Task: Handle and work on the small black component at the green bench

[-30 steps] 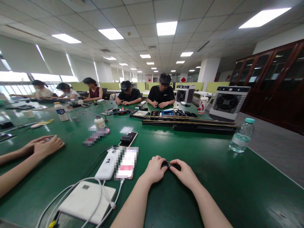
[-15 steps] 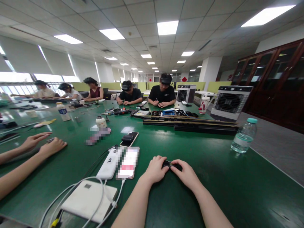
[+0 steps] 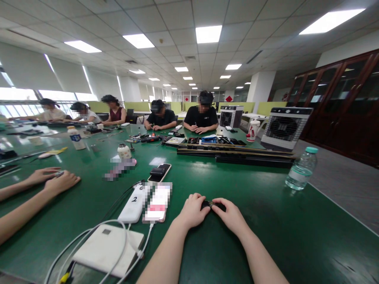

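Note:
Low over the green table point(image 3: 207, 177), my left hand point(image 3: 194, 209) and my right hand point(image 3: 226, 213) face each other with fingers curled. Between them they grip a small dark part point(image 3: 210, 204), with a lighter, brassy-looking bit at its middle. My left fingers and thumb close on its left end, and the right thumb and fingers pinch its right end. Most of the part is hidden by the fingers, so I cannot tell its exact kind.
Left of my arms lie a phone point(image 3: 157, 203), a white power bank point(image 3: 134, 203) and a cream box point(image 3: 109, 246) with looping cables. A water bottle point(image 3: 302, 169) stands right. Long black rails point(image 3: 237, 154) lie ahead. A neighbour's hands point(image 3: 56, 179) are far left; several people sit beyond.
My view has shifted slightly, so things sit a little further left. Both my hands keep their hold on the small dark part. The neighbour's hands have moved a little.

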### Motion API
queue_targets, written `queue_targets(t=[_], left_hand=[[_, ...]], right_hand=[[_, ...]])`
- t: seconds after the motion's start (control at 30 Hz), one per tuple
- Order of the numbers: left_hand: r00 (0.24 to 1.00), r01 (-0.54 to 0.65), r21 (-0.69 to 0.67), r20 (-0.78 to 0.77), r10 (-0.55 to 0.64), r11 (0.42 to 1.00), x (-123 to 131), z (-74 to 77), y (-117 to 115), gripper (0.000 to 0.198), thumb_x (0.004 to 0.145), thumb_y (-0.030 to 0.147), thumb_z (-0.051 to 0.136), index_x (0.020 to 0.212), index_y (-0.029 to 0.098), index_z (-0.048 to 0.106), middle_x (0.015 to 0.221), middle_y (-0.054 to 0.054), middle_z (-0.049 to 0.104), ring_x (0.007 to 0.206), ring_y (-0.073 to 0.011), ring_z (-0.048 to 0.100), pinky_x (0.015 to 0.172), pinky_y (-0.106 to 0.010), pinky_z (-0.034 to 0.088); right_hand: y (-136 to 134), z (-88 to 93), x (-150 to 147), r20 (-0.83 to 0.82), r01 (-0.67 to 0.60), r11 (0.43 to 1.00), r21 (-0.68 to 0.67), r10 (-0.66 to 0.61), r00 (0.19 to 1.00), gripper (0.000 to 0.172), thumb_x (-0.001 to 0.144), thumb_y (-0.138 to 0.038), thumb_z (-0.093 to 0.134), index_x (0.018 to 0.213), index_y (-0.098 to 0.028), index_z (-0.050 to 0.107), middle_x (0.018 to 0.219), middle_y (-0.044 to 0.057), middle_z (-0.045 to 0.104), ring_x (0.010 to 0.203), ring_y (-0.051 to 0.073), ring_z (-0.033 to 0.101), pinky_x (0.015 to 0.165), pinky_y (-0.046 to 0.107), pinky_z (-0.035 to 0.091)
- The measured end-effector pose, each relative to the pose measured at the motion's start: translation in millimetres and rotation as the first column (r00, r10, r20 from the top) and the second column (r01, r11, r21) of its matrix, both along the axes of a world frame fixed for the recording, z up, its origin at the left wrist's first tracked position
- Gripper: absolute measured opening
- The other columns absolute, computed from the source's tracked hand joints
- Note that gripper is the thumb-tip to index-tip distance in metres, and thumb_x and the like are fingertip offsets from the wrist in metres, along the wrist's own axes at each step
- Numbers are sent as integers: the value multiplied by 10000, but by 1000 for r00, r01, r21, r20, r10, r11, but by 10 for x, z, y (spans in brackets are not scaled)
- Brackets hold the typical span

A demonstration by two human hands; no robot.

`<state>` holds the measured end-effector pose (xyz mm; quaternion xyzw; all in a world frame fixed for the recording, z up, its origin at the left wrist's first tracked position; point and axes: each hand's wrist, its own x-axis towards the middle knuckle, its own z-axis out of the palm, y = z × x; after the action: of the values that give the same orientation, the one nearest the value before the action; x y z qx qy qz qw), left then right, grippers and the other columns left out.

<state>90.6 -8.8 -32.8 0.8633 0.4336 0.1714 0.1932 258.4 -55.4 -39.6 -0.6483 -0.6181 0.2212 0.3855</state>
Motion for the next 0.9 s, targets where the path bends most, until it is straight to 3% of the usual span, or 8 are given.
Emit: queue_targets(t=[0.17,0.9], left_hand=[[1000,0,5,-6,0,1000,1,3,-2,349,860,399,464,1093,191,620,1124,-93,553,1063,-251,476,927,-345,399],[999,26,32,-34,-25,999,0,56,-18,338,887,367,401,1066,187,626,1056,-95,561,1008,-247,494,889,-350,412]], right_hand=[[-4,5,-4,3,-4,1000,-4,4,1000,252,750,-358,567,923,-216,683,1005,56,706,983,230,626,910,359,464],[6,8,1,20,12,1000,-20,-12,1000,300,754,-381,550,964,-208,677,1039,66,700,1018,237,617,933,366,452]])
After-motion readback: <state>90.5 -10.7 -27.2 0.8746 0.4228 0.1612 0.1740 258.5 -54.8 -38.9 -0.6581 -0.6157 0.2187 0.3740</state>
